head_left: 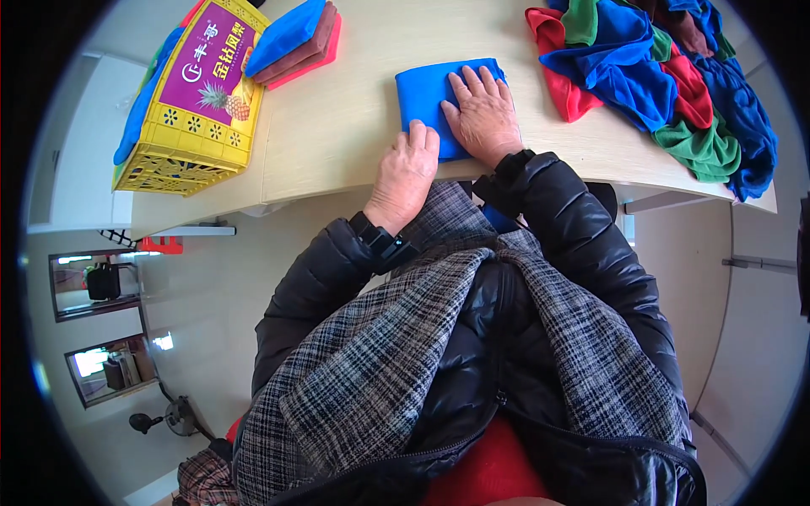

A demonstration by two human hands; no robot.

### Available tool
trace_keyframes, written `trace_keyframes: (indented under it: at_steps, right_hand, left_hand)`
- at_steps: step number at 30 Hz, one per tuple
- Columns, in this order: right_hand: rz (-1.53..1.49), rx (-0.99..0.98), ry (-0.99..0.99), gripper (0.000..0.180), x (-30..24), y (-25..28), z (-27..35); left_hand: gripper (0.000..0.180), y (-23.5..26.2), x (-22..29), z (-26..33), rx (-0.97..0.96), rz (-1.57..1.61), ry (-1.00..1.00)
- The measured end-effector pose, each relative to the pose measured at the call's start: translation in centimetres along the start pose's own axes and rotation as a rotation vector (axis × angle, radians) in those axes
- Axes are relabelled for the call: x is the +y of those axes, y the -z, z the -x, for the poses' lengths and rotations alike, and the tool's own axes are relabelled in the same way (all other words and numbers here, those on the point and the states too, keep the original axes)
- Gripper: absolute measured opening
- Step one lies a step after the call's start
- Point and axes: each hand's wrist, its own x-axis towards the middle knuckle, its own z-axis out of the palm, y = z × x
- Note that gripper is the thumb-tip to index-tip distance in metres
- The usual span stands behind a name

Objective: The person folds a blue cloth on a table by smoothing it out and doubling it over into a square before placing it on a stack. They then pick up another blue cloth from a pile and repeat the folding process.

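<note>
A folded blue cloth (pixel 419 91) lies flat near the front edge of the table, its shape close to a square. Spread across its right part is my right hand (pixel 484 116), palm down with the fingers stretched out. At the lower left edge of the cloth, my left hand (pixel 405 175) is closed, its fingers curled over and gripping that edge. The left fingertips and thumb are partly hidden. To the upper left stands a stack of folded cloths (pixel 297 44), blue on top with brown and red below.
A yellow plastic crate (pixel 201 135) with a purple pineapple label stands at the left, blue cloth hanging over its far side. Loose blue, red, green and brown cloths (pixel 633 72) are heaped at the right, some reaching the edge of the pale wooden table (pixel 337 135).
</note>
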Motion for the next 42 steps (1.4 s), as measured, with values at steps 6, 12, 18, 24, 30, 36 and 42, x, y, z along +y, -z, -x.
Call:
trace_keyframes:
  at_steps: [6, 12, 18, 24, 30, 36, 42]
  right_hand:
    - [-0.011, 0.005, 0.001, 0.058, -0.1, 0.2, 0.0]
    - [-0.025, -0.009, 0.009, 0.057, 0.1, 0.4, 0.0]
    - [-0.146, -0.042, 0.059, 0.056, -2.0, 1.6, 0.0]
    - [0.002, -0.047, 0.134, 0.056, -2.0, -0.3, 0.8]
    - [-0.050, -0.040, 0.083, 0.057, 0.5, 0.2, 0.7]
    - [-0.065, -0.063, 0.001, 0.058, 3.2, 1.1, -0.2]
    - [-0.055, -0.059, -0.042, 0.058, 4.7, 0.8, -0.3]
  left_hand:
    - [0.026, 0.0, 0.0, 2.1, 0.002, -0.127, -0.103]
    - [0.035, 1.3, -3.5, 3.6, 0.024, 0.155, -0.119]
    - [0.040, 0.5, -4.7, -1.4, 0.137, 0.569, 0.105]
    - [0.046, -6.6, -2.4, -4.2, 0.109, 0.653, 0.165]
    - [0.066, -6.6, -1.5, -3.6, -0.029, 0.642, 0.229]
    - [0.070, -5.4, -1.6, -3.5, -0.111, 0.571, 0.230]
    - [0.071, -5.2, -1.6, -3.8, -0.146, 0.542, 0.242]
